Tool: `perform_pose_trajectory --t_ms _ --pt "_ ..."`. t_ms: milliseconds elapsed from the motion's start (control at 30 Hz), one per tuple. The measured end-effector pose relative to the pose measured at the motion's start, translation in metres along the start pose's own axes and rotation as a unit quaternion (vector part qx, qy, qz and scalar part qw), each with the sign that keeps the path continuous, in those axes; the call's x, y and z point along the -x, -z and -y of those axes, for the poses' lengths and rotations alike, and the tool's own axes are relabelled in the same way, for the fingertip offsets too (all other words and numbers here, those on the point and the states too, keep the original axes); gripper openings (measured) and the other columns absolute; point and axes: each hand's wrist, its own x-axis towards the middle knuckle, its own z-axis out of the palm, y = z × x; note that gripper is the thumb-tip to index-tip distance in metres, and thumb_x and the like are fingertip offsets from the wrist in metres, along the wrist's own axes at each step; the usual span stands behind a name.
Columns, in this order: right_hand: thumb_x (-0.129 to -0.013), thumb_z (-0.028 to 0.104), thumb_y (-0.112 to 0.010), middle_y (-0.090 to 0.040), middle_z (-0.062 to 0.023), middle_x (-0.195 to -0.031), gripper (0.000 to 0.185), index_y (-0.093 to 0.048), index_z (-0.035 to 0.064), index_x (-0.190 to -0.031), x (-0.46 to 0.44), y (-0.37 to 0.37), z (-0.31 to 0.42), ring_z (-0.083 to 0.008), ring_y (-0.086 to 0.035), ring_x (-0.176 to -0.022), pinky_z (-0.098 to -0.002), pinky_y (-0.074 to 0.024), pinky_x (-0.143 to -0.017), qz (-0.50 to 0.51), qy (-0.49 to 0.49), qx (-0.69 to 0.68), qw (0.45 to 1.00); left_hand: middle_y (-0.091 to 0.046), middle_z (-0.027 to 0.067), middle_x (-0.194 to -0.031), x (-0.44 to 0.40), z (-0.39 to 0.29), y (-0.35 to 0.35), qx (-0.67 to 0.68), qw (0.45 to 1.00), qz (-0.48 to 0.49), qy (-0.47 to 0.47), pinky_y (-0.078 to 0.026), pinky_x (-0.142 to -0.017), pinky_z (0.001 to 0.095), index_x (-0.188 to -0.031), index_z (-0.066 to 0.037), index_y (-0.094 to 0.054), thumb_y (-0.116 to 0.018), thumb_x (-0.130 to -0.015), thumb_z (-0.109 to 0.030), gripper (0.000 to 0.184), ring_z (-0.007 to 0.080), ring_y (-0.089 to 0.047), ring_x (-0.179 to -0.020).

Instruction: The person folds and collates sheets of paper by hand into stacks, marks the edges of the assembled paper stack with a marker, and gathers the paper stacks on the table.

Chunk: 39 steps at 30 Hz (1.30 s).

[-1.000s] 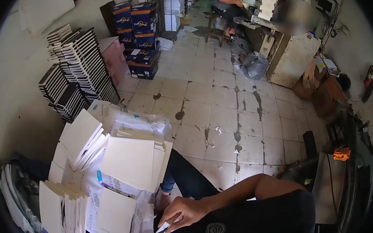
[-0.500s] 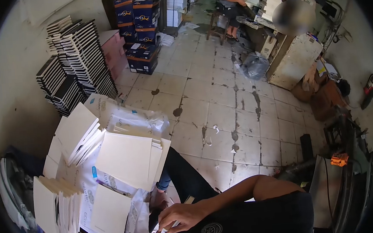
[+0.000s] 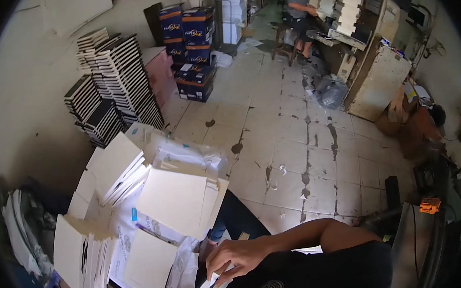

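Observation:
My right hand (image 3: 236, 256) reaches down near my lap, with its fingers closed on a thin white piece with a black stripe (image 3: 214, 287). What kind of thing this is cannot be made out. My left hand is almost wholly cut off by the bottom edge of the view, so its fingers do not show. To the left of my right hand, a cream paper block (image 3: 147, 261) lies on a printed white wrapping sheet (image 3: 120, 247). Beyond it rests a larger stack of cream paper blocks (image 3: 175, 200).
More cream blocks stand at the left (image 3: 77, 256) and behind (image 3: 116, 166). Tall piles of black-covered books (image 3: 123, 82) line the wall beside blue paper boxes (image 3: 196, 81). A co-worker (image 3: 298, 11) sits at a far bench. An orange object (image 3: 430, 205) lies at right.
The view has shifted, so the room appears further right and lower. My right hand has lifted slightly with the white piece, and my left hand has dropped almost out of view.

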Motion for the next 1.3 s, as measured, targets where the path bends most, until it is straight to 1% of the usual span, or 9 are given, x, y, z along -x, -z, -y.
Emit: perform_pose_trajectory --t_ms 33,100,167,333,467,667,867,1167,1300 --pt "-0.086 0.017 -0.073 -0.066 -0.0122 -0.081 0.022 -0.068 -0.0022 -0.096 0.003 0.0 0.001 -0.0249 -0.063 -0.073 -0.0358 -0.0441 -0.065 0.0 0.0 0.004 1.0 -0.068 0.0113 -0.088 0.016 0.051 0.013 -0.02 0.995 0.099 -0.006 -0.049 -0.06 0.0313 -0.096 0.0 -0.068 -0.069 -0.081 0.003 0.016 0.0199 -0.06 -0.07" --pt "-0.088 0.018 -0.071 -0.066 -0.0123 -0.081 0.023 -0.069 -0.0028 -0.096 0.002 -0.003 0.005 -0.023 -0.062 -0.071 -0.0355 -0.0441 -0.065 -0.002 -0.007 0.008 1.0 -0.068 0.0098 -0.088 0.004 -0.007 0.001 -0.02 0.998 -0.018 0.059 -0.046 -0.055 0.0273 -0.102 0.002 -0.068 -0.068 -0.084 -0.003 0.018 0.0172 -0.059 -0.069" --pt "-0.09 0.012 -0.069 -0.066 -0.0148 -0.094 0.024 -0.067 -0.0054 -0.106 0.003 0.001 0.005 -0.0252 -0.066 -0.086 -0.0325 -0.0505 -0.07 0.052 -0.044 0.031 0.997 -0.069 0.0078 -0.089 0.004 -0.021 0.008 0.023 0.994 -0.018 0.101 -0.044 -0.053 0.0261 -0.106 0.003 -0.067 -0.067 -0.087 -0.006 0.022 0.0157 -0.058 -0.069" --pt "-0.089 0.012 -0.07 -0.067 -0.0114 -0.093 0.024 -0.067 -0.0037 -0.107 0.008 0.001 0.001 -0.0188 -0.067 -0.085 -0.029 -0.0501 -0.063 -0.01 -0.001 -0.016 1.0 -0.07 0.007 -0.092 0.022 -0.005 0.015 0.169 0.974 -0.039 0.148 -0.046 -0.056 0.0233 -0.11 0.007 -0.065 -0.068 -0.088 -0.014 0.03 0.0133 -0.061 -0.072" --pt "-0.089 0.012 -0.07 -0.067 -0.0085 -0.092 0.024 -0.067 -0.0019 -0.108 0.011 0.008 0.009 -0.0143 -0.066 -0.077 -0.0281 -0.0491 -0.062 -0.008 -0.043 -0.035 0.998 -0.07 0.0112 -0.095 0.024 -0.002 0.015 0.083 0.986 -0.083 0.118 -0.049 -0.06 0.0252 -0.105 0.006 -0.066 -0.07 -0.087 -0.018 0.031 0.0151 -0.063 -0.073" --pt "-0.088 0.013 -0.072 -0.065 -0.0007 -0.085 0.022 -0.069 0.0032 -0.107 0.014 0.006 -0.003 -0.0072 -0.046 -0.057 -0.026 -0.0356 -0.055 -0.058 -0.062 -0.043 0.995 -0.07 0.0131 -0.093 0.008 -0.012 0.012 0.037 0.995 -0.041 0.079 -0.05 -0.061 0.0289 -0.11 0.004 -0.064 -0.071 -0.085 -0.015 0.032 0.0194 -0.064 -0.072" --pt "-0.088 0.014 -0.073 -0.064 -0.0001 -0.085 0.023 -0.069 0.0037 -0.109 0.014 0.003 -0.009 -0.0065 -0.042 -0.056 -0.0258 -0.0327 -0.055 -0.054 -0.049 -0.034 0.997 -0.07 0.0149 -0.091 -0.008 -0.02 0.011 0.008 0.999 0.0 0.041 -0.051 -0.061 0.0326 -0.115 0.003 -0.062 -0.071 -0.084 -0.012 0.036 0.0238 -0.065 -0.072" --pt "-0.089 0.02 -0.07 -0.065 -0.0101 -0.082 0.026 -0.069 -0.0033 -0.101 0.011 -0.017 -0.005 -0.0211 -0.063 -0.073 -0.0325 -0.0449 -0.063 -0.022 0.03 -0.029 0.999 -0.069 0.0177 -0.088 -0.043 -0.041 0.015 -0.015 0.995 0.077 -0.061 -0.052 -0.062 0.0381 -0.122 0.001 -0.059 -0.071 -0.081 -0.008 0.044 0.0303 -0.066 -0.071" --pt "-0.089 0.021 -0.07 -0.067 -0.0126 -0.089 0.028 -0.069 -0.0042 -0.101 0.012 -0.024 0.002 -0.0254 -0.066 -0.082 -0.0333 -0.0477 -0.069 -0.007 -0.014 -0.062 0.998 -0.07 0.0177 -0.089 -0.048 -0.04 0.002 -0.066 0.985 0.128 -0.091 -0.052 -0.06 0.0397 -0.123 -0.001 -0.061 -0.071 -0.083 -0.01 0.042 0.0287 -0.066 -0.071"
